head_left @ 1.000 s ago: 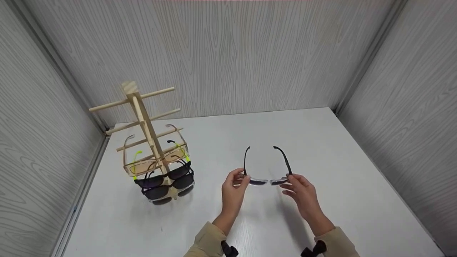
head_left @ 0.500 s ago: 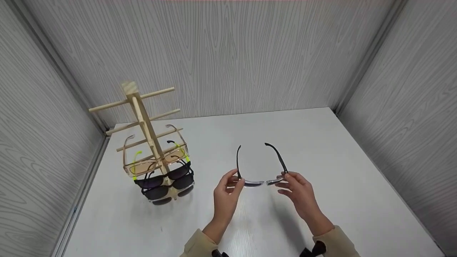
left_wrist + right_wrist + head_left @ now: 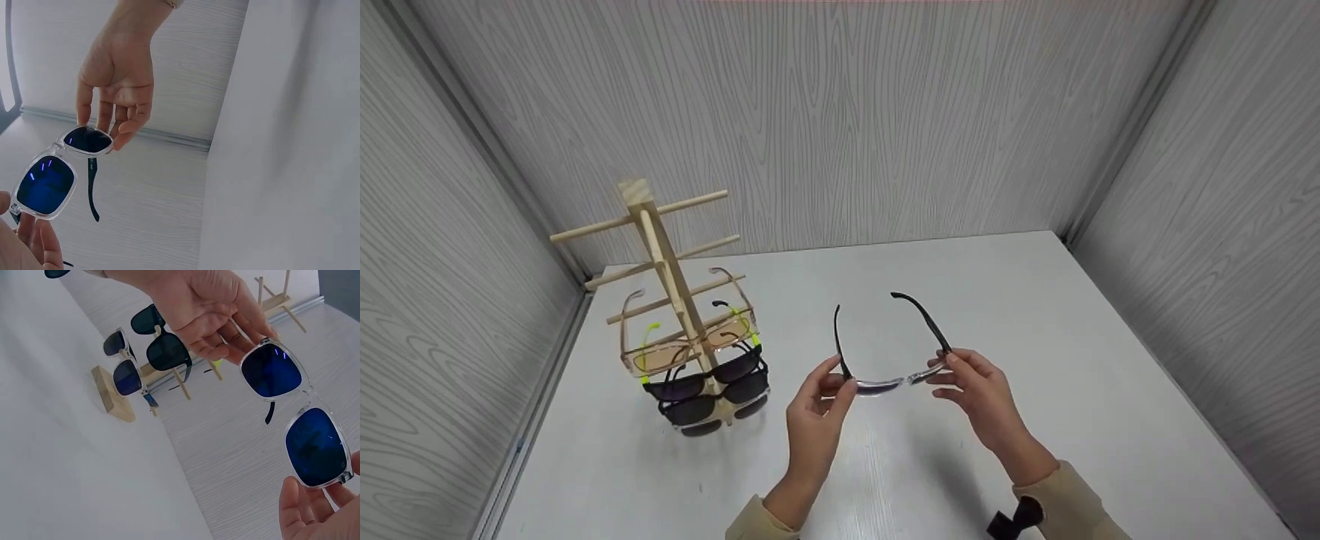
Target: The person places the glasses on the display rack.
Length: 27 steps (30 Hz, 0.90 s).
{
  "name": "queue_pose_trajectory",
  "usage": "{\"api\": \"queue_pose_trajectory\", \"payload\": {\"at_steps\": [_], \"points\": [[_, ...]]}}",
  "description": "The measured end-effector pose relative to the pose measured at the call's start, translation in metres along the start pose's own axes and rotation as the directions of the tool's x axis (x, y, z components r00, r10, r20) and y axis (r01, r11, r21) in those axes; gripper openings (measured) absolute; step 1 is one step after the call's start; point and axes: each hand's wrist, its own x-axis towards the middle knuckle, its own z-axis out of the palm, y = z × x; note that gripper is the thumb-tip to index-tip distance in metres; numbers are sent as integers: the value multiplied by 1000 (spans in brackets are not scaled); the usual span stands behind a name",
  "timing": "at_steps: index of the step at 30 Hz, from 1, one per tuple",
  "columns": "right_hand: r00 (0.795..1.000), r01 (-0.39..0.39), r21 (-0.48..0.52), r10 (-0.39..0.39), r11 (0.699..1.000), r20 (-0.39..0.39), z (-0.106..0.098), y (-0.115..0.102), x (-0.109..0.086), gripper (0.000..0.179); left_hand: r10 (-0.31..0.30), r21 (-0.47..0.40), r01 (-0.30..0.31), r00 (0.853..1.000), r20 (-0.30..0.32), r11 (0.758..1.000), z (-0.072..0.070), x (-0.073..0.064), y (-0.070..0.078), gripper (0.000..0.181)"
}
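A pair of sunglasses (image 3: pixel 877 388) with a clear frame, dark blue lenses and black arms is held above the table, its arms unfolded and pointing away from me. My left hand (image 3: pixel 814 431) pinches the left hinge corner between thumb and fingers. At the opposite corner my right hand (image 3: pixel 994 409) pinches the frame near the hinge, slightly higher than the left. Both lenses face the camera in the left wrist view, where the sunglasses (image 3: pixel 48 183) hang between the two hands. The right wrist view also shows the lenses of the sunglasses (image 3: pixel 316 445).
Left of the hands stands a wooden display rack (image 3: pixel 671 281) with crossbars. Its lower bars bear several pairs, including tan-tinted glasses (image 3: pixel 660 358) and black sunglasses (image 3: pixel 690 409); its upper bars are bare. Wood-grain panels (image 3: pixel 840 127) enclose the white table (image 3: pixel 1110 420) at back and sides.
Both hands have moved left with the sunglasses, toward the rack. The sunglasses have turned a little, their right end now higher and farther away. The grips look the same.
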Motion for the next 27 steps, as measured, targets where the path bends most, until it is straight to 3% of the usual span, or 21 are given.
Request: {"api": "queue_pose_trajectory", "payload": {"at_steps": [9, 27], "points": [[991, 36, 23, -39, 999, 124, 14, -17, 3, 19, 64, -49, -64, 998, -18, 997, -11, 4, -3, 38], [956, 105, 50, -115, 993, 269, 49, -46, 5, 17, 147, -113, -156, 986, -81, 981, -30, 6, 31, 38]]}}
